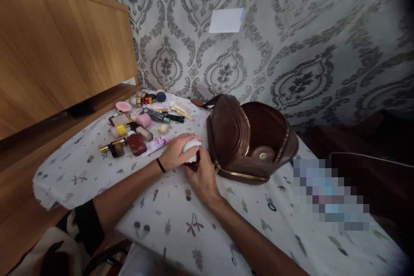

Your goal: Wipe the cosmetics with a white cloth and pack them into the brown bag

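Observation:
My left hand (176,151), with a black band at the wrist, is closed around a white rounded object (192,145). A dark reddish part shows under it. My right hand (204,181) grips the same piece from the other side, and the fingers hide most of it. Just right of my hands stands a brown leather bag (226,133), its zip open at the top. Near my left hand lie a white and purple tube (159,143) and a dark red bottle (136,144).
Several cosmetics, among them a pink round compact (123,107), a green tube (156,115) and a gold-capped bottle (117,150), lie on the patterned tablecloth (168,220). A wooden cabinet (67,43) rises at the left, a patterned wall (226,60) behind. A blurred patch (326,198) lies right.

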A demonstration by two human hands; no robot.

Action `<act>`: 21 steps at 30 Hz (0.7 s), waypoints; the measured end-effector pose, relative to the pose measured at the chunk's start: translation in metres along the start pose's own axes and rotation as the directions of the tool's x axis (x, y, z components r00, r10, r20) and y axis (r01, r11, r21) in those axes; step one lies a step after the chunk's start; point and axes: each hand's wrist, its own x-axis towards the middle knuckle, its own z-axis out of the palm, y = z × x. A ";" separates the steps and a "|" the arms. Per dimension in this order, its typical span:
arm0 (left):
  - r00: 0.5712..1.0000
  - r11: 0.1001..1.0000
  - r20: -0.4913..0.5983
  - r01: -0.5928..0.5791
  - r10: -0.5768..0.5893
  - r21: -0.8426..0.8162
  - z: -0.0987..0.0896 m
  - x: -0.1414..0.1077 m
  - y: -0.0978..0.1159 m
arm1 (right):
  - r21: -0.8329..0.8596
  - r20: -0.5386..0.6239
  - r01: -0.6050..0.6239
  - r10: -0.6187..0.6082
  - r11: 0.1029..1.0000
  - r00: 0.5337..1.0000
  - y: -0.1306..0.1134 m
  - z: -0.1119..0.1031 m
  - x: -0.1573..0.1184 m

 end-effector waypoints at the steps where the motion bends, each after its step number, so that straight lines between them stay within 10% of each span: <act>1: 0.999 0.998 0.006 -0.051 0.051 0.047 0.000 0.000 0.001 | -0.015 -0.015 0.006 -0.006 1.000 1.000 0.000 0.001 0.000; 6: 0.987 0.985 0.066 -0.149 0.143 0.092 0.002 -0.002 0.005 | -0.048 -0.035 0.002 -0.004 0.999 0.999 0.001 0.002 0.001; 12: 0.983 0.949 0.055 0.186 -0.177 -0.255 0.002 0.002 -0.001 | -0.021 0.038 0.031 -0.030 0.999 0.999 -0.002 -0.002 0.002; 21: 0.836 0.376 0.271 0.472 -0.476 -0.797 0.000 0.012 -0.014 | 0.036 -0.032 0.126 -0.125 0.991 0.992 -0.010 0.000 0.004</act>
